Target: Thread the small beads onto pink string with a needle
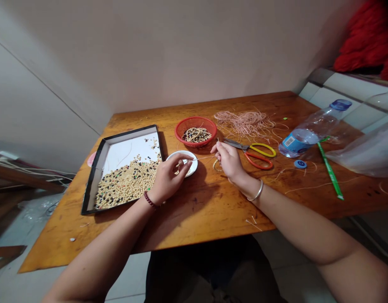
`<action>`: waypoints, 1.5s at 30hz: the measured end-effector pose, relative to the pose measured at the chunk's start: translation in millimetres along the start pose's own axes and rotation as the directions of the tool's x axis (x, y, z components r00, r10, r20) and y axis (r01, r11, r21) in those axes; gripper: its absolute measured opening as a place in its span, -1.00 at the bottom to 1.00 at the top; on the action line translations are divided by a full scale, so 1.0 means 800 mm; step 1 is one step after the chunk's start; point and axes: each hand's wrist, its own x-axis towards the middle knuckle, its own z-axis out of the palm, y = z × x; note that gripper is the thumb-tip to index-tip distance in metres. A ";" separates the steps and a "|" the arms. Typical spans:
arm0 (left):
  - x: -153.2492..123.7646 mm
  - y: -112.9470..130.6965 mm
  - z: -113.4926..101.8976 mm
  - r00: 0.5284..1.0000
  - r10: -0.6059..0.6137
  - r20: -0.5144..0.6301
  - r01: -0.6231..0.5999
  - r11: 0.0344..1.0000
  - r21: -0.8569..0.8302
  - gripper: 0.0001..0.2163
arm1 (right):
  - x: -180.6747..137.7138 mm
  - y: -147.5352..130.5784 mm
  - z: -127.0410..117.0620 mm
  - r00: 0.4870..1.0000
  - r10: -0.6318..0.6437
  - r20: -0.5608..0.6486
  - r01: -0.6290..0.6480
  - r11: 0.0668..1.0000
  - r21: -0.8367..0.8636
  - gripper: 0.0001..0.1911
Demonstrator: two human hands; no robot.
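Note:
My left hand [170, 174] is closed in a pinch on one end of a thin pinkish cord [207, 158], over the rim of a small white bowl [194, 169]. The cord runs across to my right hand [228, 159], whose thumb and fingers are pinched together on it. Below the right fingers, a short strand of cream beads [215, 166] shows in part. Left of my hands, a black-edged tray [118, 145] holds many loose cream, black and coloured beads [127, 181]. Behind the bowl, a red plastic basket [196, 120] contains beaded strands [196, 134].
Scissors [257, 153] with yellow and orange handles lie right of my right hand. Behind them is a tangled heap of pink cord [244, 123]. Farther right are a water bottle [310, 130], a blue cap [300, 164], a green strip [329, 170] and a plastic bag [367, 147].

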 end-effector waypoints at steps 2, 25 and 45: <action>-0.001 -0.001 0.001 1.000 -0.014 -0.004 0.014 1.000 0.004 -0.80 | 0.000 -0.001 0.000 1.000 -0.017 -0.020 0.016 1.000 -0.016 -0.51; -0.002 -0.006 0.000 0.995 -0.038 0.095 0.035 0.999 0.031 -0.81 | 0.000 -0.005 -0.003 0.990 -0.076 -0.115 0.069 0.996 -0.063 -0.52; -0.001 -0.007 -0.003 0.996 0.030 0.082 -0.049 0.968 0.247 -0.73 | 0.000 0.000 -0.002 0.981 -0.138 -0.139 0.123 0.986 -0.111 -0.60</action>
